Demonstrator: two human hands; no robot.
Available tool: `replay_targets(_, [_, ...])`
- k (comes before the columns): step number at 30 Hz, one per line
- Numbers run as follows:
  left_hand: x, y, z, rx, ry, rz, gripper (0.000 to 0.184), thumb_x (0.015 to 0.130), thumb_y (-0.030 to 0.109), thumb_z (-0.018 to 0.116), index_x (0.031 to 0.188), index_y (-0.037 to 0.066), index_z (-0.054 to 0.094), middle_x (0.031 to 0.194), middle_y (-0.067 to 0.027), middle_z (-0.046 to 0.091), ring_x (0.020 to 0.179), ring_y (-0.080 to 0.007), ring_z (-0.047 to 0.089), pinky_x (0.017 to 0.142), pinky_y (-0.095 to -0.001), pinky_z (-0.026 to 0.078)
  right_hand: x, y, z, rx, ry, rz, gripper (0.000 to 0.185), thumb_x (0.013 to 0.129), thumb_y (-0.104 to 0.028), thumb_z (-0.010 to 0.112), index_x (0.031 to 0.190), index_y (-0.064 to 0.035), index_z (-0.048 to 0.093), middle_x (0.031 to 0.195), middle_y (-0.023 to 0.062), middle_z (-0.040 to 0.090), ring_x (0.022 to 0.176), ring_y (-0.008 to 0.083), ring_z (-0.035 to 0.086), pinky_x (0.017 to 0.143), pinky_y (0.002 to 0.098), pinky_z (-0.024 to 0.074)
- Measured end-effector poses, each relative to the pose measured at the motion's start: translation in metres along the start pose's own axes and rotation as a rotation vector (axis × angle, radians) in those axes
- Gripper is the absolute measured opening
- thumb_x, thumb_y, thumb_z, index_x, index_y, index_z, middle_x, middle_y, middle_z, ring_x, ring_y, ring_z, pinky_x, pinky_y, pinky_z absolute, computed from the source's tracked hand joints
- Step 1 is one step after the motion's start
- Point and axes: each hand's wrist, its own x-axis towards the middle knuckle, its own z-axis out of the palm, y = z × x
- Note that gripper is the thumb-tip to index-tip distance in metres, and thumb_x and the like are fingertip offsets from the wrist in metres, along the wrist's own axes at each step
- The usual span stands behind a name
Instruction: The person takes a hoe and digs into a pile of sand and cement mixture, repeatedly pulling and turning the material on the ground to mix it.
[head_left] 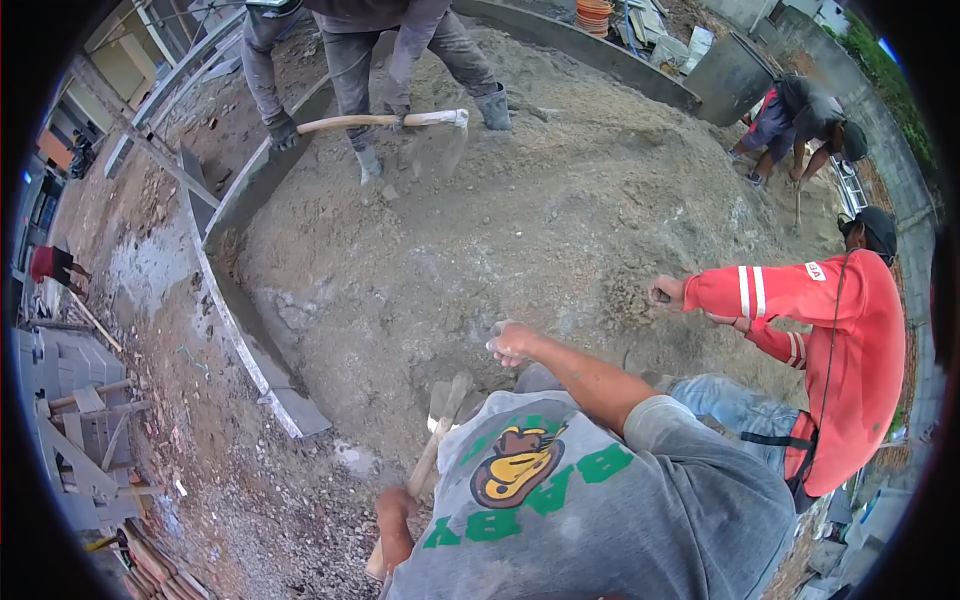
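While the long-handled tool [428, 462] slants along the front edge of the grey shirt [640, 500], the left hand [395, 505] is wrapped around the lower part of its wooden handle, and the tool's head lies forward of that hand, by the near edge of a broad grey heap [480, 240]. Farther forward and to the right of the tool's head, the right hand [512, 342] is stretched out over the heap with its fingers curled, clear of the handle; whether it holds anything I cannot tell. Off to the right of that hand stands a co-worker in a red sweatshirt [850, 370], one red sleeve reaching toward the heap. Well ahead of both hands, on the far side, another co-worker's dark gloves [283, 131] hold a hoe [350, 122] crosswise, with mud-caked boots [494, 107] planted on the heap. Beyond the right hand, far to the right, a bent person in a dark cap [854, 141] works near a large grey container [735, 80]. To the left of the hands, a low grey wall [250, 335] borders the heap, with stony ground [230, 480] outside it and stacked boards [85, 430] farther left.
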Motion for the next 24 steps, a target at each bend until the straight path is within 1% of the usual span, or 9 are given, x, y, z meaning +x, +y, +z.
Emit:
replay_targets(6, [0.033, 0.006, -0.005, 0.099, 0.073, -0.029, 0.036, 0.068, 0.031, 0.064, 0.097, 0.01, 0.07, 0.102, -0.0144, 0.066, 0.096, -0.0301, 0.064, 0.083, -0.0394, 0.05, 0.007, 0.028, -0.061, -0.049, 0.084, 0.012, 0.03, 0.08, -0.021, 0.058, 0.1, 0.0015, 0.056, 0.079, 0.0076, 0.066, 0.057, 0.017, 0.064, 0.049, 0.0324, 0.0538])
replay_targets(9, [0.029, 0.011, -0.023, 0.181, 0.029, 0.016, 0.037, 0.067, 0.032, 0.065, 0.097, 0.01, 0.07, 0.102, -0.0137, 0.066, 0.097, -0.029, 0.064, 0.083, -0.0389, 0.051, 0.014, 0.03, -0.143, -0.02, 0.3, -0.035, 0.023, 0.077, -0.021, 0.056, 0.077, 0.0011, 0.062, 0.065, 0.0125, 0.065, 0.056, 0.0226, 0.065, 0.05, 0.0346, 0.0547])
replay_targets(11, [0.02, 0.014, -0.033, 0.197, 0.041, 0.002, 0.039, 0.066, 0.033, 0.066, 0.098, 0.01, 0.07, 0.102, -0.0139, 0.066, 0.097, -0.0288, 0.064, 0.084, -0.0381, 0.051, -0.011, 0.005, -0.2, 0.006, 0.467, -0.099, 0.021, 0.077, -0.017, 0.054, 0.08, 0.0031, 0.06, 0.07, 0.0131, 0.065, 0.054, 0.0223, 0.064, 0.047, 0.0352, 0.0541])
replay_targets(12, [0.017, 0.016, -0.037, 0.208, 0.043, -0.005, 0.039, 0.066, 0.033, 0.066, 0.098, 0.01, 0.07, 0.102, -0.014, 0.066, 0.097, -0.0286, 0.064, 0.084, -0.0376, 0.051, -0.002, 0.005, -0.238, -0.005, 0.454, -0.111, 0.023, 0.077, -0.015, 0.052, 0.091, 0.0025, 0.057, 0.073, 0.0138, 0.066, 0.056, 0.0221, 0.065, 0.047, 0.0355, 0.054])
replay_targets(13, [0.018, 0.017, -0.037, 0.213, 0.057, 0.0, 0.04, 0.066, 0.033, 0.067, 0.098, 0.01, 0.07, 0.102, -0.0139, 0.066, 0.097, -0.0283, 0.064, 0.084, -0.0373, 0.051, -0.026, -0.011, -0.262, 0.012, 0.557, -0.13, 0.044, 0.077, -0.015, 0.052, 0.118, 0.0005, 0.049, 0.074, 0.014, 0.066, 0.057, 0.0228, 0.065, 0.047, 0.0355, 0.0539])
replay_targets(14, [0.019, 0.015, -0.035, 0.22, 0.071, 0.004, 0.04, 0.065, 0.034, 0.067, 0.098, 0.01, 0.07, 0.102, -0.0139, 0.066, 0.097, -0.0281, 0.064, 0.084, -0.0369, 0.051, -0.027, -0.015, -0.296, -0.035, 0.59, -0.095, 0.074, 0.08, -0.014, 0.053, 0.143, -0.0035, 0.016, 0.079, 0.0136, 0.066, 0.057, 0.0243, 0.065, 0.047, 0.0372, 0.054])
replay_targets(18, [0.019, 0.016, -0.037, 0.24, 0.004, -0.023, 0.04, 0.064, 0.034, 0.067, 0.096, 0.01, 0.07, 0.1, -0.0135, 0.067, 0.095, -0.0275, 0.064, 0.084, -0.0361, 0.051, -0.079, -0.039, -0.384, -0.062, 0.994, 0.011, 0.081, 0.08, -0.012, 0.05, 0.146, -0.0107, 0.004, 0.072, 0.0178, 0.065, 0.054, 0.0272, 0.064, 0.047, 0.04, 0.0532])
replay_targets(21, [0.002, 0.033, -0.048, 0.26, 0.039, -0.019, 0.042, 0.064, 0.036, 0.068, 0.097, 0.01, 0.069, 0.1, -0.0132, 0.067, 0.095, -0.0278, 0.064, 0.084, -0.0365, 0.05, -0.083, -0.035, -0.391, 0.058, 0.954, -0.071, 0.077, 0.081, -0.011, 0.052, 0.146, -0.0126, 0.011, 0.074, 0.015, 0.065, 0.053, 0.024, 0.062, 0.047, 0.0377, 0.0532])
replay_targets(24, [-0.001, 0.053, -0.059, 0.277, 0.0, -0.019, 0.043, 0.064, 0.036, 0.069, 0.099, 0.01, 0.068, 0.102, -0.0128, 0.066, 0.096, -0.0278, 0.064, 0.084, -0.0367, 0.05, -0.044, 0.006, -0.333, 0.4, 0.697, -0.233, 0.063, 0.082, -0.012, 0.056, 0.139, -0.0081, 0.03, 0.082, 0.0095, 0.065, 0.056, 0.0169, 0.062, 0.047, 0.0316, 0.0524])
